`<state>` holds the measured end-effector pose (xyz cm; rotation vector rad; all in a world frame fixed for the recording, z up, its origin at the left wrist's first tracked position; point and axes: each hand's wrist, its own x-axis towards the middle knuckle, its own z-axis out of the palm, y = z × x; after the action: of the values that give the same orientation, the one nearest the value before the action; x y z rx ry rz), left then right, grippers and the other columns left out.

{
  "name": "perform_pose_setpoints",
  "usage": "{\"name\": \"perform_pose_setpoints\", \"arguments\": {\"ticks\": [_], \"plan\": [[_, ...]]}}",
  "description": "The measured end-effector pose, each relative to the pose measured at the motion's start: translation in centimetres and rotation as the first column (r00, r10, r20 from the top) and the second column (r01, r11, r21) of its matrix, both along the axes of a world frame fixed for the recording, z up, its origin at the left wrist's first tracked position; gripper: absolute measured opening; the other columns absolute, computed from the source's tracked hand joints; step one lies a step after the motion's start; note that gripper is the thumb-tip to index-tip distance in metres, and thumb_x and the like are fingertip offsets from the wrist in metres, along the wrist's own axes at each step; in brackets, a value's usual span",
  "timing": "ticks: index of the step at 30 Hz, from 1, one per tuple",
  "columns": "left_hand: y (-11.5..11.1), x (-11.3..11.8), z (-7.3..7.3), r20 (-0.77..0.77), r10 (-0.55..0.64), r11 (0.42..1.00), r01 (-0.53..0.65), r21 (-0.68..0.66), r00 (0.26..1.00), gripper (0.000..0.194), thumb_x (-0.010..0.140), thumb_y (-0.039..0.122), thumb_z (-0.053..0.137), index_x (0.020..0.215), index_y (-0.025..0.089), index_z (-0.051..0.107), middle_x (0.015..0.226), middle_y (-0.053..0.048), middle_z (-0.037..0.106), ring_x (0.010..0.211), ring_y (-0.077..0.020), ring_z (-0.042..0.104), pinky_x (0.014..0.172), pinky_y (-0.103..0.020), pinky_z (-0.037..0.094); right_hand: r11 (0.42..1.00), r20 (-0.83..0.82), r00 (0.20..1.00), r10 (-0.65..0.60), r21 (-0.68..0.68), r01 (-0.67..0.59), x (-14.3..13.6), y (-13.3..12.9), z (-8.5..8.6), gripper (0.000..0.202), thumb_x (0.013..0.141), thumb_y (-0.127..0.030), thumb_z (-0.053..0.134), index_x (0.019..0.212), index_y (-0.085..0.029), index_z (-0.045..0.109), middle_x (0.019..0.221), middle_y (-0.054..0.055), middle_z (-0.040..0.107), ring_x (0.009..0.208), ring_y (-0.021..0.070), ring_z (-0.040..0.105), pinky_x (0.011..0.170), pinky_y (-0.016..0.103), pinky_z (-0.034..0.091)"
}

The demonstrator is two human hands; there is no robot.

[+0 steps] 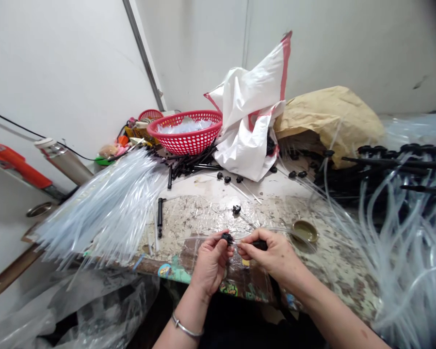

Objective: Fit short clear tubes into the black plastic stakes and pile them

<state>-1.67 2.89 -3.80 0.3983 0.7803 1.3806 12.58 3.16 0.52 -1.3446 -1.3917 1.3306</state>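
Note:
Near the table's front edge, my left hand [215, 257] pinches a small black fitting [227, 238]. Facing it, my right hand [266, 252] is closed on a thin clear tube [236, 243], whose end meets the fitting. A black cylindrical piece [260, 245] shows by the right fingers; its far part is hidden by the hand. Just beyond both hands lies another black fitting [236, 209] with a thin clear tube. To the left, a black rod-shaped part [160, 218] rests on the worn table [199, 208].
Clear tubes [104, 208] are heaped at left, with a red basket [188, 140] behind. A white sack [249, 121] and brown paper bag [330, 116] stand at the back. A small round dish [305, 231] sits right of my hands; black parts with tubes [395, 228] fill the right side.

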Motion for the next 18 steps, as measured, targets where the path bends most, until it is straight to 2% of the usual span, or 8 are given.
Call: {"name": "perform_pose_setpoints", "arguments": {"ticks": [3, 6, 8, 10, 12, 14, 15, 18], "plan": [[-0.1, 0.1, 0.0, -0.028, -0.001, 1.0, 0.001, 0.017, 1.0, 0.035, 0.053, 0.024, 0.083, 0.084, 0.012, 0.07, 0.072, -0.001, 0.064, 0.053, -0.0059, 0.057, 0.049, -0.015, 0.045, 0.994, 0.107, 0.992, 0.071, 0.07, -0.079, 0.8, -0.5, -0.3, 0.021, 0.075, -0.036, 0.06, 0.075, -0.016, 0.059, 0.07, 0.004, 0.067, 0.065, 0.0155, 0.063, 0.063, 0.029, 0.051], [-0.2, 0.2, 0.0, -0.066, 0.005, 1.0, -0.003, 0.03, 0.998, 0.033, 0.057, 0.025, 0.081, 0.085, 0.013, 0.069, 0.074, -0.001, 0.064, 0.052, -0.0047, 0.056, 0.046, -0.013, 0.042, 0.941, 0.303, 0.946, 0.118, 0.27, -0.204, 2.6, -1.4, 0.3, 0.022, 0.082, -0.033, 0.053, 0.095, -0.018, 0.062, 0.091, 0.006, 0.067, 0.084, 0.0179, 0.062, 0.077, 0.033, 0.049], [-0.2, 0.2, 0.1, -0.095, 0.009, 1.0, -0.007, 0.014, 0.995, 0.033, 0.057, 0.027, 0.081, 0.085, 0.013, 0.069, 0.071, 0.001, 0.063, 0.05, -0.0037, 0.053, 0.045, -0.012, 0.04, 0.88, 0.42, 0.907, 0.023, 0.422, -0.217, 3.9, -2.1, 1.3, 0.024, 0.085, -0.032, 0.05, 0.101, -0.019, 0.062, 0.098, 0.008, 0.065, 0.092, 0.0196, 0.059, 0.084, 0.036, 0.046], [-0.2, 0.1, 0.4, -0.12, 0.008, 1.0, -0.009, -0.007, 0.993, 0.035, 0.054, 0.028, 0.082, 0.083, 0.014, 0.069, 0.069, 0.001, 0.062, 0.049, -0.0034, 0.052, 0.045, -0.011, 0.041, 0.812, 0.505, 0.854, -0.125, 0.546, -0.204, 4.8, -2.7, 2.2, 0.025, 0.085, -0.033, 0.05, 0.1, -0.019, 0.065, 0.1, 0.01, 0.062, 0.097, 0.0222, 0.055, 0.087, 0.039, 0.043], [-0.1, 0.0, 0.5, -0.147, -0.006, 1.0, 0.004, -0.013, 0.989, 0.036, 0.05, 0.028, 0.084, 0.08, 0.015, 0.07, 0.071, 0.001, 0.063, 0.051, -0.0045, 0.052, 0.047, -0.012, 0.043, 0.77, 0.563, 0.799, -0.211, 0.599, -0.219, 5.0, -3.3, 2.6, 0.03, 0.079, -0.038, 0.058, 0.103, -0.02, 0.065, 0.107, 0.012, 0.06, 0.103, 0.0253, 0.051, 0.09, 0.042, 0.04], [0.1, -0.2, 0.5, -0.197, -0.048, 0.998, 0.04, -0.043, 0.979, 0.039, 0.044, 0.029, 0.086, 0.078, 0.017, 0.071, 0.074, -0.001, 0.066, 0.059, -0.009, 0.057, 0.052, -0.014, 0.047, 0.787, 0.603, 0.779, -0.172, 0.56, -0.259, 4.7, -3.5, 2.0, 0.043, 0.07, -0.044, 0.066, 0.106, -0.02, 0.063, 0.108, 0.011, 0.061, 0.101, 0.0258, 0.052, 0.089, 0.039, 0.041], [0.2, -0.3, 0.3, -0.228, -0.057, 0.998, 0.047, -0.048, 0.972, 0.04, 0.042, 0.032, 0.086, 0.077, 0.018, 0.071, 0.075, -0.001, 0.067, 0.062, -0.0117, 0.059, 0.053, -0.016, 0.049, 0.818, 0.614, 0.782, -0.108, 0.502, -0.281, 4.4, -3.5, 1.4, 0.041, 0.068, -0.044, 0.067, 0.101, -0.02, 0.064, 0.098, 0.008, 0.064, 0.092, 0.0233, 0.056, 0.083, 0.035, 0.044], [0.6, -0.5, -0.4, -0.312, -0.076, 0.996, 0.059, -0.063, 0.947, 0.044, 0.035, 0.038, 0.087, 0.073, 0.022, 0.072, 0.072, -0.003, 0.069, 0.065, -0.018, 0.062, 0.053, -0.021, 0.051, 0.897, 0.574, 0.81, 0.123, 0.284, -0.338, 3.6, -3.4, -0.3, 0.017, 0.074, -0.034, 0.058, 0.082, -0.021, 0.066, 0.069, -0.001, 0.065, 0.066, 0.0132, 0.059, 0.059, 0.02, 0.043]]}}
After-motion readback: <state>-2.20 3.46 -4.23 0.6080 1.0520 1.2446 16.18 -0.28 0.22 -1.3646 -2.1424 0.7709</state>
